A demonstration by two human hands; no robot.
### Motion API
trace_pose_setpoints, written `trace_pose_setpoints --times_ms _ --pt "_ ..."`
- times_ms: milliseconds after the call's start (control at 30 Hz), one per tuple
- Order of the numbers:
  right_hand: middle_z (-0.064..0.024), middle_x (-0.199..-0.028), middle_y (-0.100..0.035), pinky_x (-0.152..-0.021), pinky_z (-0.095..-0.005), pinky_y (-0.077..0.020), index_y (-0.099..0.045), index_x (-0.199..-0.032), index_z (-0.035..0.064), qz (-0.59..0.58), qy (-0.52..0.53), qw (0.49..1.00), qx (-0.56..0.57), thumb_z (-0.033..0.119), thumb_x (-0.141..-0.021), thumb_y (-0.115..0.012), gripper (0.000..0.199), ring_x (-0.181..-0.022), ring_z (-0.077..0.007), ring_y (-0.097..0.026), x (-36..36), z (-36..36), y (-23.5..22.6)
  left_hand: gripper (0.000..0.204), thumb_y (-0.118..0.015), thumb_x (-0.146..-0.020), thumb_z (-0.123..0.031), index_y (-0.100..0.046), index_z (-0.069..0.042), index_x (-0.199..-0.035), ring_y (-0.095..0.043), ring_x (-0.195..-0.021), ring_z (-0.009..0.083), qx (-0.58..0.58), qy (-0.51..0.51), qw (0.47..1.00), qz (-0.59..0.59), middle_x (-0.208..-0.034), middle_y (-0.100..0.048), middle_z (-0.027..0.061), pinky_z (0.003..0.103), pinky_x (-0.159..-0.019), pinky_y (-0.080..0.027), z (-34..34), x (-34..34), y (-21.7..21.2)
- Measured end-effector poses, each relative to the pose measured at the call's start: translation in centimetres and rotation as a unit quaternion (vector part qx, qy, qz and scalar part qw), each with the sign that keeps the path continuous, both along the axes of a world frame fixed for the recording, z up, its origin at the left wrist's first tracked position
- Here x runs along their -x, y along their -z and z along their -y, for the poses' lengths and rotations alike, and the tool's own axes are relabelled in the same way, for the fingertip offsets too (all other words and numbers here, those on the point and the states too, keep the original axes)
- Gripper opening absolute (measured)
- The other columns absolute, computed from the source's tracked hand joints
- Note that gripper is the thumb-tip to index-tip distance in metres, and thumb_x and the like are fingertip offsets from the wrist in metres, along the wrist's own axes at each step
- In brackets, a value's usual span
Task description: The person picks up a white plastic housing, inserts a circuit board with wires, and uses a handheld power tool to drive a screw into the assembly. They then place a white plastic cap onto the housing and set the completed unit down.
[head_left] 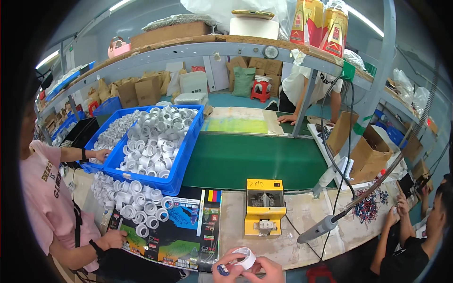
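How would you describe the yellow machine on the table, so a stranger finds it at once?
Start at the green conveyor belt. On its near edge, right of the blue crate of white rings, stands the yellow box-shaped machine. It is the only yellow thing on the table.

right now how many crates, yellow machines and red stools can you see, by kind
blue crates filled with white rings: 2
yellow box-shaped machine on the bench: 1
red stool on the far floor: 1
total: 4
Both hands, left hand and right hand, hold one white ring at the lower edge.
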State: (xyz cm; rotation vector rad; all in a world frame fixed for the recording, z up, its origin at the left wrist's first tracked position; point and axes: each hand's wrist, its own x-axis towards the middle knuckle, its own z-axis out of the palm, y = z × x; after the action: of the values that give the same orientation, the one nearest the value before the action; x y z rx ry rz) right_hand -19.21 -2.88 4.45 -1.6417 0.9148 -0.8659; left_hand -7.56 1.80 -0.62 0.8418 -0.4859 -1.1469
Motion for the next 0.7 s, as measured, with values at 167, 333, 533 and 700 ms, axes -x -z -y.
trace_pose_setpoints --times_ms 167,333,533,700 --pt "-0.0166 -0.07 -0.056 -0.053 -0.0349 -0.0431 -0.059 -0.08 -0.0024 -0.037 0.021 0.978 0.205 0.004 -0.078 -0.067 0.01 -0.061 -0.0301 -0.057 -0.2 0.3 1.5 0.043 -0.071 -0.084 -0.022 -0.056 0.004 -0.115 -0.056 -0.106 0.0243 0.034 -0.046 0.974 0.22 -0.117 -0.058 0.015 0.034 -0.092 -0.044 -0.2 -0.4 0.6" --pt "-0.0166 -0.07 -0.058 -0.055 -0.036 -0.0441 -0.062 -0.078 -0.0022 0.002 -0.035 0.988 0.153 0.004 -0.079 -0.067 0.008 -0.062 -0.0313 -0.058 0.4 -0.4 1.6 0.042 -0.071 -0.075 -0.008 -0.056 0.004 -0.112 -0.053 -0.11 0.0318 0.081 -0.213 0.918 0.325 -0.119 -0.056 0.0196 0.038 -0.094 -0.043 0.6 -1.4 -1.3" --pt "-0.0152 -0.083 -0.061 -0.062 -0.034 -0.0482 -0.063 -0.1 -0.0026 -0.037 -0.163 0.984 0.067 0.011 -0.076 -0.071 0.028 -0.07 -0.0281 -0.06 2.1 0.4 -0.3 0.042 -0.078 -0.065 -0.003 -0.061 0.0 -0.103 -0.059 -0.098 0.0385 0.17 -0.187 0.807 0.533 -0.114 -0.055 0.0266 0.041 -0.083 -0.051 0.2 -3.1 -2.8" --pt "-0.0145 -0.089 -0.062 -0.064 -0.0348 -0.0491 -0.065 -0.105 0.0041 0.023 -0.099 0.933 0.347 0.01 -0.071 -0.075 0.036 -0.074 -0.0295 -0.06 1.9 3.0 -4.7 0.051 -0.079 -0.064 -0.002 -0.058 -0.001 -0.111 -0.059 -0.101 0.0378 0.173 -0.153 0.809 0.54 -0.115 -0.057 0.0236 0.041 -0.084 -0.05 -0.4 -2.7 -3.8"
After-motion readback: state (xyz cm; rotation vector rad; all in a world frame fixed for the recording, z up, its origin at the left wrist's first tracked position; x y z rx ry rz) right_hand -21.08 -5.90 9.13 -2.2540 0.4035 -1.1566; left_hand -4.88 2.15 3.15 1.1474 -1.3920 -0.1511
